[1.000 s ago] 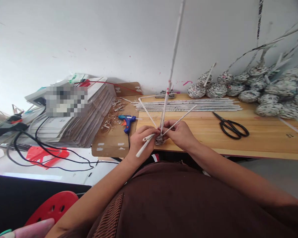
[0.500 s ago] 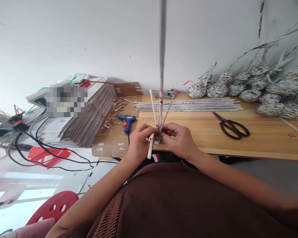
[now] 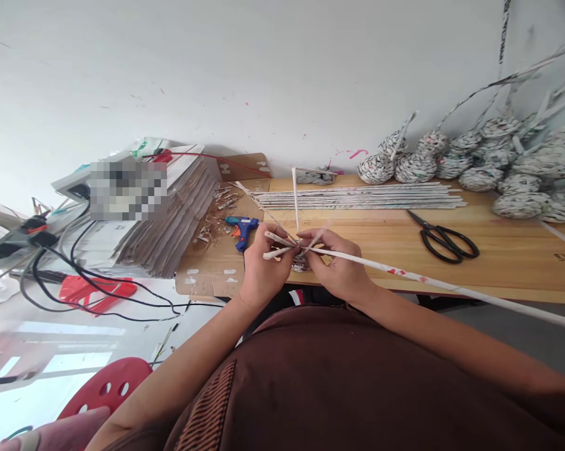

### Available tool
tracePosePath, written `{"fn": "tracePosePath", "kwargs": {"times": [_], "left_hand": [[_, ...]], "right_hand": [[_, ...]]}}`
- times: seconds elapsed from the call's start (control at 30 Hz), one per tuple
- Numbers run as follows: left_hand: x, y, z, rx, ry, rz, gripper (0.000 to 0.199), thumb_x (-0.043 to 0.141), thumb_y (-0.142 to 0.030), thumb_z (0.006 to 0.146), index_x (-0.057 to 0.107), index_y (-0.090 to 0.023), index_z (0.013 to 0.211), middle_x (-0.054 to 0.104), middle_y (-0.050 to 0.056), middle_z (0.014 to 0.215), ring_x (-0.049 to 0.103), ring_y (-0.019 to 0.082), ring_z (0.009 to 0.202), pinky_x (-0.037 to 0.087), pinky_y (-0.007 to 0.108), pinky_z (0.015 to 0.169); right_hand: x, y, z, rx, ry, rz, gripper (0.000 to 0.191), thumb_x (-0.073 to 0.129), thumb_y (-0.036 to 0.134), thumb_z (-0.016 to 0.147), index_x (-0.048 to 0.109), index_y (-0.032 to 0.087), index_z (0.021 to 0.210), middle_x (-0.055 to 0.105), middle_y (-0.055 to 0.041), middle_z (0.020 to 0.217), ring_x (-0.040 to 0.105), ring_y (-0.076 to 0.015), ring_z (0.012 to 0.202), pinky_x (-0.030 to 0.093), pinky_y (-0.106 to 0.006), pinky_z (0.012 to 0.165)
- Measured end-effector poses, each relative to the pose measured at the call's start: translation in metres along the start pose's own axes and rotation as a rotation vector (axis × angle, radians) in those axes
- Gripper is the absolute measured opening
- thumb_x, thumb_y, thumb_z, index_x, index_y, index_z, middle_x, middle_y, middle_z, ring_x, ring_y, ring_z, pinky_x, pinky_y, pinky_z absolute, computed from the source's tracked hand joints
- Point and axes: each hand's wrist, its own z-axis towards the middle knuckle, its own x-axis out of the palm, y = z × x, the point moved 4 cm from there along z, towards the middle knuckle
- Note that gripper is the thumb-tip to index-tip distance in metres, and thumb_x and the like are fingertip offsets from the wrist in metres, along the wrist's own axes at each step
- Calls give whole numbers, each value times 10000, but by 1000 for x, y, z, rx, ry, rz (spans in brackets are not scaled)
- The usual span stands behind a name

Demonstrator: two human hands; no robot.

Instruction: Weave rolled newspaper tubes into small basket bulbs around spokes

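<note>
Between my hands, at the table's front edge, is a small woven paper piece (image 3: 300,264) with rolled-paper strips sticking out of it. My left hand (image 3: 267,260) is closed on its left side, where two short strip ends poke out by the fingers. My right hand (image 3: 339,263) pinches the other side. From there a long rolled-paper strip (image 3: 433,279) with red marks slants out to the right, over my right forearm. One white strip (image 3: 295,197) stands upright behind the piece, and a thinner one leans to the left. My fingertips partly hide the weaving.
Several loose paper rolls (image 3: 357,198) lie along the back of the wooden table (image 3: 512,263). Black scissors (image 3: 445,241) rest on the right, below woven gourd shapes (image 3: 416,168). To the left are a blue glue gun (image 3: 246,233), a paper stack (image 3: 170,213) and black cables (image 3: 76,275).
The long strip has swung from upright down to the right. One strip now leans left, and the short ends by my left hand point left rather than down.
</note>
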Motion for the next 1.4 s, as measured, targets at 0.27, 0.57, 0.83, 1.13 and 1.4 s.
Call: {"fn": "tracePosePath", "kwargs": {"times": [0.27, 0.57, 0.83, 1.13, 1.4], "left_hand": [[1, -1, -2, 141, 14, 56, 81, 713, -185, 847, 742, -217, 916, 769, 26, 898, 713, 150, 791, 556, 252, 725], [-1, 1, 3, 101, 44, 87, 16, 720, -210, 833, 735, -212, 837, 751, 10, 795, 699, 149, 719, 554, 253, 708], [0, 6, 0, -17, 30, -69, 61, 729, -230, 824, 680, -196, 809, 734, 7, 807, 686, 142, 713, 546, 244, 675], [4, -5, 0, 201, 33, 152, 70, 678, -160, 838, 636, -209, 812, 745, 24, 878, 705, 156, 809, 548, 267, 778], [3, -10, 1, 204, 27, 194, 81, 666, -146, 833, 620, -205, 805, 730, 26, 847, 694, 161, 796, 530, 269, 755]], "right_hand": [[5, -8, 7, 122, -42, 242, 205, 674, 216, 837, 662, 217, 1042, 744, -31, 886, 715, -178, 799, 592, -293, 729], [9, -16, 2, 139, -50, 438, 230, 817, 360, 748, 654, 202, 782, 714, -54, 1011, 689, -164, 750, 585, -294, 649], [9, -30, 1, 222, -50, 405, 217, 771, 375, 792, 656, 190, 786, 710, -68, 1093, 695, -177, 871, 574, -296, 738], [8, -29, 20, 405, 52, 456, 290, 793, 384, 723, 722, 178, 914, 740, -44, 865, 676, -170, 739, 558, -315, 703], [8, -24, 11, 235, -76, 414, 218, 813, 405, 741, 727, 205, 751, 763, -46, 851, 704, -200, 805, 572, -323, 753]]}}
